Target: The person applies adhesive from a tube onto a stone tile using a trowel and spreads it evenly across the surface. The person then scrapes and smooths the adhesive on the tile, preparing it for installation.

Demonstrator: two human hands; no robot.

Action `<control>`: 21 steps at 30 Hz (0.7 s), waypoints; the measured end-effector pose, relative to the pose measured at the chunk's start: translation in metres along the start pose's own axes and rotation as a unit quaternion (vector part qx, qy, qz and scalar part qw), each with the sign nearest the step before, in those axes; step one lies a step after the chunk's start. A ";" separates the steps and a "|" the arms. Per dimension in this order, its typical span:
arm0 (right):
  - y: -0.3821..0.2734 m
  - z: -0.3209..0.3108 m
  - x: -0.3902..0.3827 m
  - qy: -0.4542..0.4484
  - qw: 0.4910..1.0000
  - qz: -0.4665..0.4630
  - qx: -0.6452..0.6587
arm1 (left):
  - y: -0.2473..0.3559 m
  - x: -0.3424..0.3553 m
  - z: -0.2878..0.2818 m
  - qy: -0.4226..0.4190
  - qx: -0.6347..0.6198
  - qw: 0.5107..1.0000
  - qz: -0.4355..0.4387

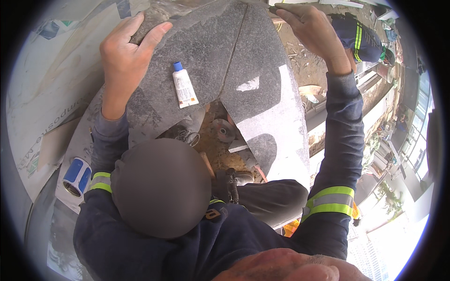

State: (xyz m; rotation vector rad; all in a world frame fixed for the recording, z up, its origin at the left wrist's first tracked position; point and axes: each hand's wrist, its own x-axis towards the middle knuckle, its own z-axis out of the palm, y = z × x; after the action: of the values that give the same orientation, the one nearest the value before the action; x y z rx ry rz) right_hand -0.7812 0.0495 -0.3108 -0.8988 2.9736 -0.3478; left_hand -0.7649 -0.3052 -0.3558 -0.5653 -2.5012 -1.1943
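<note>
Two dark grey stone slabs (192, 42) meet at a thin seam in front of me. At the far left, my left hand (125, 54) grips a rough grey-brown piece (151, 23) between thumb and fingers. My right hand (307, 25) reaches to the far right edge of the slabs, fingers bent together; what lies under the fingertips is too small to make out. Between my arms a white tube (184, 88) with a blue cap rests on the left slab, touched by neither hand.
A blue and white tin (76, 178) is at the left. A round disc (224, 130) and coiled wire (190, 137) show in the gap below the slabs. At the far right another person in dark workwear (358, 40) bends over debris-strewn ground. A round grey patch hides the lower middle.
</note>
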 end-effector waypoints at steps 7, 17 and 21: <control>0.007 -0.008 0.006 -0.013 0.999 0.039 0.030 | 0.004 0.002 0.002 -0.007 -0.020 1.000 -0.008; 0.030 0.001 0.000 -0.071 0.992 -0.002 -0.105 | -0.001 0.000 0.006 -0.010 -0.002 1.000 0.012; 0.026 -0.001 -0.006 -0.067 0.995 -0.008 -0.070 | 0.000 0.001 0.005 -0.008 -0.006 1.000 0.022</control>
State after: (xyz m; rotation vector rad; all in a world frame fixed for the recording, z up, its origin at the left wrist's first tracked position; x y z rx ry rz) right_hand -0.7905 0.0734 -0.3160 -0.9190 2.8965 -0.0772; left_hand -0.7663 -0.3010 -0.3585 -0.6312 -2.4830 -1.1933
